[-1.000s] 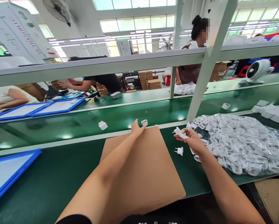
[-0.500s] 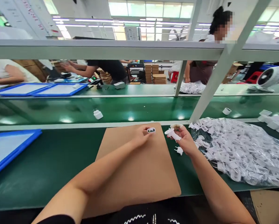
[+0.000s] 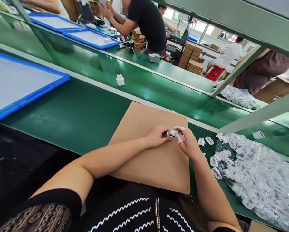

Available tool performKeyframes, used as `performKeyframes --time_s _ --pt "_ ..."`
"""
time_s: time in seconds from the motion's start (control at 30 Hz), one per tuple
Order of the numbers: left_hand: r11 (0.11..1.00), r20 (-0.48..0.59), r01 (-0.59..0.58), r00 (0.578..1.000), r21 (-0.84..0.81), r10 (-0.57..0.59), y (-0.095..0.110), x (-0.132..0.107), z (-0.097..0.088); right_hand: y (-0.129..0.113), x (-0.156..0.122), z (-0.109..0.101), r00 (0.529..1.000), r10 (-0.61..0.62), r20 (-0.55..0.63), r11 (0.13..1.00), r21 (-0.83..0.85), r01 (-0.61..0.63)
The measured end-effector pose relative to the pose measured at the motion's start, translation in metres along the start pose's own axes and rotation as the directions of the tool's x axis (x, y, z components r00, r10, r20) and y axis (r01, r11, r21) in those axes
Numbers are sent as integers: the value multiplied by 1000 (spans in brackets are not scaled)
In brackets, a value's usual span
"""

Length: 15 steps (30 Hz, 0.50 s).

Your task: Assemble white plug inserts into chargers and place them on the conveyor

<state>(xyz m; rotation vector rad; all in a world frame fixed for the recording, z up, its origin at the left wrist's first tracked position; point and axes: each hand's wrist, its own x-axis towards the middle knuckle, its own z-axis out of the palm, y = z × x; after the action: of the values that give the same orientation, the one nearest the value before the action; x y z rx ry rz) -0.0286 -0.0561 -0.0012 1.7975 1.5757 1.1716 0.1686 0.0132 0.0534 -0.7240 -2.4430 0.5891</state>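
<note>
Over the cardboard sheet (image 3: 154, 167), my left hand (image 3: 157, 136) is closed around a small white charger housing (image 3: 170, 133). The housing's open end faces me, with circuit parts showing inside. My right hand (image 3: 189, 143), with white covers on its fingertips, pinches a small white plug cap (image 3: 174, 132) right at that open end. The fingers partly hide the cap, and I cannot tell whether it is seated in the housing. Several loose plug caps (image 3: 209, 140) lie on the green bench to the right of my right hand.
A clear bag (image 3: 262, 174) full of white plug caps covers the right of the bench. At left lies a blue-rimmed tray (image 3: 30, 93). A white charger (image 3: 120, 79) stands on the green belt (image 3: 91, 67) beyond. Metal posts and co-workers are farther back.
My right hand has brought the white plug cap leftward to the housing in my left hand; earlier they were apart. The view has tilted and dropped lower.
</note>
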Motion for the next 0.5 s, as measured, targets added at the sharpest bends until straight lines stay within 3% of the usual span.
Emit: performKeyframes --time_s 0.07,0.13,0.23,0.3,0.37,0.5 --pt "1000 9 3 1000 14 -3 0 1 -2 2 0 9 993 108 -47 985 138 -100" --pt "1000 17 1 1000 17 -1 1 0 -3 3 1 16 953 289 -94 906 348 -240" --pt "1000 13 10 1000 6 -10 1 -2 -3 1 3 20 855 518 -14 640 670 -376" --pt "1000 8 20 1000 -5 -20 2 -2 -4 -1 3 18 811 576 100 469 772 -428" --pt "1000 9 27 1000 -11 -27 3 -3 -4 -2 3 16 782 594 187 351 815 -461" --pt "998 8 59 998 16 -59 6 -3 -6 -2 2 13 768 600 224 267 848 -457"
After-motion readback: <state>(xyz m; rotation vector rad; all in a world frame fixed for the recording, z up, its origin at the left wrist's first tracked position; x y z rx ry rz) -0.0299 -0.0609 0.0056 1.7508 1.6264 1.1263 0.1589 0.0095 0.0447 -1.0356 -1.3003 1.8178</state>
